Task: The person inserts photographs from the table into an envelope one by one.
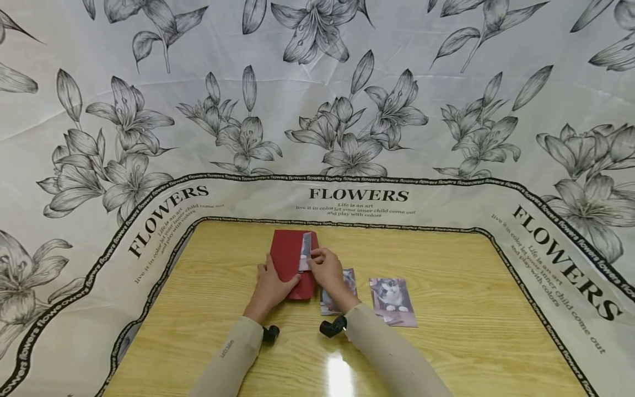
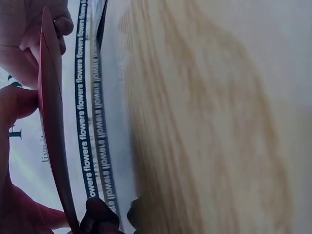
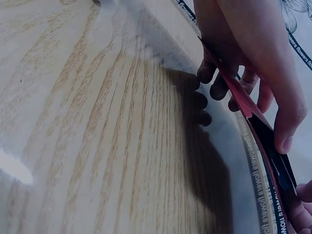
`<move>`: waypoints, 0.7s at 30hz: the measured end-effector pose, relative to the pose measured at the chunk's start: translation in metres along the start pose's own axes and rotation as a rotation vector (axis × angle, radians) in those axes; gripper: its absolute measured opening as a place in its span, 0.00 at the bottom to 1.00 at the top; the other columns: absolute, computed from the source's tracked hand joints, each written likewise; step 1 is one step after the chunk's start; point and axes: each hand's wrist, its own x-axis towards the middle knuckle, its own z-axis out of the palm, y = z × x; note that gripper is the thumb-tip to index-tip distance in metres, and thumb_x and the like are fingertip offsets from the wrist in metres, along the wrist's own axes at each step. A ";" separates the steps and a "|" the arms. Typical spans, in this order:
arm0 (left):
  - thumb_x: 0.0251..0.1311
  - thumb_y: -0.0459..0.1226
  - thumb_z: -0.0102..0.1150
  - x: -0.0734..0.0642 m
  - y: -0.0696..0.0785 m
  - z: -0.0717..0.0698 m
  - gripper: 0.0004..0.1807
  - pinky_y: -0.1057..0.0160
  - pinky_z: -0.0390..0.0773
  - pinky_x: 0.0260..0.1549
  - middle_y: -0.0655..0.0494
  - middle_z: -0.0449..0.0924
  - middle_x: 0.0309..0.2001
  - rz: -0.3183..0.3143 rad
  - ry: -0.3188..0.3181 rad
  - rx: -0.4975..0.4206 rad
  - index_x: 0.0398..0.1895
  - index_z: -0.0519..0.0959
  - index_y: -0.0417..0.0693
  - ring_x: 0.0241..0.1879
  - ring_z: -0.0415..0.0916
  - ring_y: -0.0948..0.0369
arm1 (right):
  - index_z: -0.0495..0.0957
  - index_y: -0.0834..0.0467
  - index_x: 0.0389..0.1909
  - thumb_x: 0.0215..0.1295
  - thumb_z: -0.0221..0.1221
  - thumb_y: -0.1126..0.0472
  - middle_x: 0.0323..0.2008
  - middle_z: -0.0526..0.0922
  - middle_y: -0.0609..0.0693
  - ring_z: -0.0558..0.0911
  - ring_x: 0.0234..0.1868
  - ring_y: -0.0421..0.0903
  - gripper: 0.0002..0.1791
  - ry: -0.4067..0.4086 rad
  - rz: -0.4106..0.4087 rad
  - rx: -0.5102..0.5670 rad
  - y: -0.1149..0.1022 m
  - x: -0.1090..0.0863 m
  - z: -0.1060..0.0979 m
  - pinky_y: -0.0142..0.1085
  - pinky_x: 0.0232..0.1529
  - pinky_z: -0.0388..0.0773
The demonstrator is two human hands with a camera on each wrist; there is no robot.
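Note:
A red envelope [image 1: 286, 253] is held up off the wooden table by my left hand [image 1: 270, 289], with the thumb on its face and the fingers around its left side and back. From the envelope's open right side sticks a cat picture card [image 1: 306, 251], partly hidden inside. My right hand [image 1: 327, 273] pinches that card's edge between thumb and fingers. In the left wrist view the envelope [image 2: 52, 102] appears edge-on. The right wrist view shows the envelope [image 3: 236, 92] slightly gaping, with right-hand fingertips [image 3: 304, 192] at its lower end.
One picture card [image 1: 326, 305] lies on the table [image 1: 198, 331], partly covered by my right hand and forearm. A grey-and-white cat picture card [image 1: 386, 295] lies to its right. Behind the table hangs a flower-printed cloth [image 1: 357, 196], which also wraps both sides.

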 end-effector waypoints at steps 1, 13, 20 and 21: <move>0.63 0.58 0.72 0.000 0.000 0.000 0.66 0.37 0.77 0.59 0.25 0.58 0.70 0.000 -0.001 -0.001 0.87 0.42 0.32 0.59 0.74 0.35 | 0.87 0.57 0.55 0.73 0.69 0.59 0.36 0.90 0.52 0.86 0.36 0.49 0.13 0.005 -0.002 -0.014 0.000 0.000 0.001 0.43 0.36 0.83; 0.64 0.58 0.71 -0.002 0.002 0.003 0.65 0.38 0.79 0.54 0.26 0.59 0.70 0.004 -0.003 0.015 0.87 0.41 0.33 0.54 0.77 0.37 | 0.88 0.57 0.52 0.71 0.71 0.57 0.32 0.90 0.47 0.86 0.35 0.49 0.13 0.068 -0.079 -0.188 0.001 0.001 0.012 0.59 0.67 0.63; 0.65 0.59 0.70 -0.002 0.005 0.003 0.64 0.35 0.78 0.54 0.25 0.59 0.70 0.002 0.002 0.031 0.87 0.42 0.33 0.54 0.77 0.34 | 0.88 0.59 0.52 0.71 0.71 0.59 0.29 0.89 0.47 0.85 0.35 0.51 0.13 0.068 -0.140 -0.187 -0.005 -0.003 0.012 0.58 0.60 0.64; 0.65 0.59 0.70 -0.002 0.005 0.003 0.64 0.34 0.78 0.55 0.25 0.59 0.71 -0.002 0.001 0.034 0.87 0.42 0.33 0.54 0.77 0.34 | 0.88 0.59 0.52 0.71 0.71 0.59 0.29 0.89 0.47 0.84 0.36 0.52 0.13 0.064 -0.140 -0.186 -0.005 -0.003 0.012 0.58 0.59 0.64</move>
